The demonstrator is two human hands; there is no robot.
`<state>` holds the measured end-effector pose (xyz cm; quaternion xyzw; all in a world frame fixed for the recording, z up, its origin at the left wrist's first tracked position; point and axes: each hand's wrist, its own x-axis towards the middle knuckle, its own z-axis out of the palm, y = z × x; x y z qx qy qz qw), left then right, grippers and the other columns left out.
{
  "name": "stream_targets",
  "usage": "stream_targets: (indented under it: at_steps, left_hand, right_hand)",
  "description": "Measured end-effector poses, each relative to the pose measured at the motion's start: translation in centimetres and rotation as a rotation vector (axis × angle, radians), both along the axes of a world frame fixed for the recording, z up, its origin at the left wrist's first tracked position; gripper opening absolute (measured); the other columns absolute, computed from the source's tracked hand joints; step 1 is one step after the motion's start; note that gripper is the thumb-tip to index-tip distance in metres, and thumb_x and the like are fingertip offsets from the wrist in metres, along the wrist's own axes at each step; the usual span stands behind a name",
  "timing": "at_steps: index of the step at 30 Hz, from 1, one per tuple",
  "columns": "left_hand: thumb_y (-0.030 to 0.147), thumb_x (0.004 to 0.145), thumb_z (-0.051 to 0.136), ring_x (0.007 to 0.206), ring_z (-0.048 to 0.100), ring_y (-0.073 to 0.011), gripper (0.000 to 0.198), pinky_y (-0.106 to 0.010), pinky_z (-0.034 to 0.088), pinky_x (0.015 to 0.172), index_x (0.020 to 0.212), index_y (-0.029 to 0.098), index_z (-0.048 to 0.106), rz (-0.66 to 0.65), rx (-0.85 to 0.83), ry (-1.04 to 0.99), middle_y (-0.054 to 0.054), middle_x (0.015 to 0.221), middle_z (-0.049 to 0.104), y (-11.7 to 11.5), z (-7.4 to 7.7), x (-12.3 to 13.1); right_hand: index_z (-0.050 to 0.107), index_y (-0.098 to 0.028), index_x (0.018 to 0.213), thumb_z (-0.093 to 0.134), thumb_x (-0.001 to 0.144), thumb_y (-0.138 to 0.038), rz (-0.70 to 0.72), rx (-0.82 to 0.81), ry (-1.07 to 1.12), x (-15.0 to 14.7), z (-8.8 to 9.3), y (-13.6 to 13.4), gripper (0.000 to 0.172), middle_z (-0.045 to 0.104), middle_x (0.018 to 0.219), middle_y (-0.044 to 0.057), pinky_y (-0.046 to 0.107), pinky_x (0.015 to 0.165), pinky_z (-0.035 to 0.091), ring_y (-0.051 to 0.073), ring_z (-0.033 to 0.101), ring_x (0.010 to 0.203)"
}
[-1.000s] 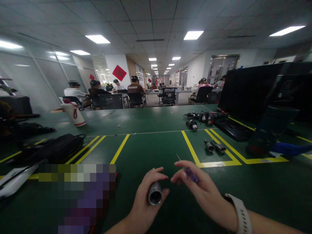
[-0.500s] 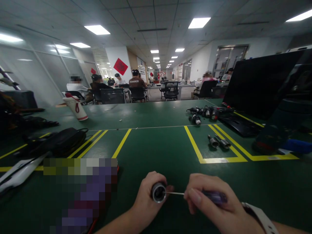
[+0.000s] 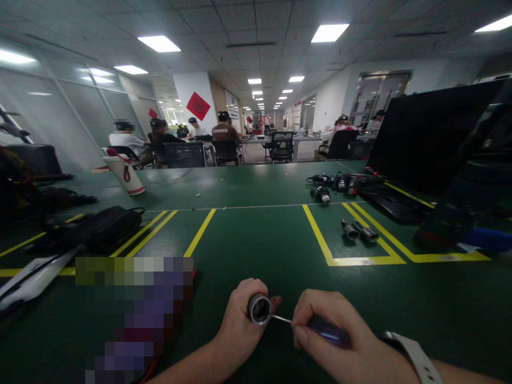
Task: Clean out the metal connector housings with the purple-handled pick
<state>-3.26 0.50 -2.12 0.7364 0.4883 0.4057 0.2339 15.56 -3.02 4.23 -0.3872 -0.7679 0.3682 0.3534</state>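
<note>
As a hollow grey metal cylinder point(image 3: 259, 309) sits gripped in the curled left hand point(image 3: 242, 316) above the green tabletop point(image 3: 256, 240), the closed right hand point(image 3: 338, 312) holds a purple-handled, thin-shafted tool point(image 3: 328, 332) at its rim; two stubby metal fittings point(image 3: 351, 231) lie beyond.

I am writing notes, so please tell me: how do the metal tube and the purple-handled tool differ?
The metal tube is grey and hollow; the purple-handled tool has a thin shaft. The metal tube's open end faces us; the purple-handled tool lies sideways, its shaft toward the tube. The left hand grips the tube, the right hand the tool. Both are held.
</note>
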Motion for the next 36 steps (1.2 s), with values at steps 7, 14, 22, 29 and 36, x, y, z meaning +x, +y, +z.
stream_targets:
  at_steps: [7, 14, 22, 29, 36]
  left_hand:
    - [0.022, 0.075, 0.063, 0.055, 0.046, -0.0138, 0.028, -0.024, 0.036, 0.052, 0.057, 0.021, 0.042, -0.024, -0.024, 0.007, 0.004, 0.057, 0.045, -0.1, 0.2, -0.1]
    - [0.023, 0.076, 0.060, 0.054, 0.044, -0.0136, 0.027, -0.024, 0.036, 0.052, 0.058, 0.022, 0.040, -0.035, -0.038, -0.010, 0.004, 0.058, 0.043, -0.1, 0.2, -0.2]
    - [0.023, 0.075, 0.061, 0.054, 0.044, -0.0139, 0.028, -0.025, 0.036, 0.052, 0.057, 0.022, 0.039, -0.030, -0.053, -0.015, 0.004, 0.057, 0.042, -0.2, 0.5, 0.1]
    - [0.023, 0.074, 0.060, 0.052, 0.042, -0.0130, 0.027, -0.024, 0.035, 0.050, 0.057, 0.022, 0.039, -0.032, -0.070, -0.021, 0.005, 0.056, 0.041, -0.1, 0.4, 0.3]
    - [0.025, 0.073, 0.059, 0.050, 0.041, -0.0124, 0.027, -0.023, 0.034, 0.048, 0.056, 0.022, 0.039, -0.043, -0.089, -0.029, 0.005, 0.055, 0.042, -0.2, 0.4, 0.3]
  right_hand:
    - [0.055, -0.017, 0.063, 0.053, 0.072, -0.026, -0.029, -0.457, 0.396, -0.6, -1.2, 0.9, 0.013, 0.058, 0.058, 0.002, 0.027, 0.056, 0.038, 0.015, 0.051, 0.057]
    - [0.057, -0.017, 0.065, 0.052, 0.077, -0.026, -0.032, -0.370, 0.340, -0.3, -1.3, 0.7, 0.015, 0.057, 0.061, 0.001, 0.028, 0.057, 0.036, 0.015, 0.049, 0.059]
    - [0.055, -0.019, 0.066, 0.049, 0.081, -0.027, -0.021, -0.200, 0.209, 0.3, -1.2, 0.0, 0.018, 0.055, 0.064, 0.001, 0.031, 0.062, 0.035, 0.017, 0.050, 0.065]
    - [0.051, -0.019, 0.065, 0.048, 0.082, -0.027, -0.026, -0.180, 0.282, 0.5, -1.8, 0.0, 0.018, 0.051, 0.061, 0.000, 0.029, 0.058, 0.035, 0.015, 0.048, 0.060]
    - [0.050, -0.019, 0.075, 0.044, 0.085, -0.016, 0.029, 0.138, 0.133, 0.3, -1.5, -0.6, 0.013, 0.051, 0.068, 0.001, 0.028, 0.059, 0.039, 0.015, 0.048, 0.064]
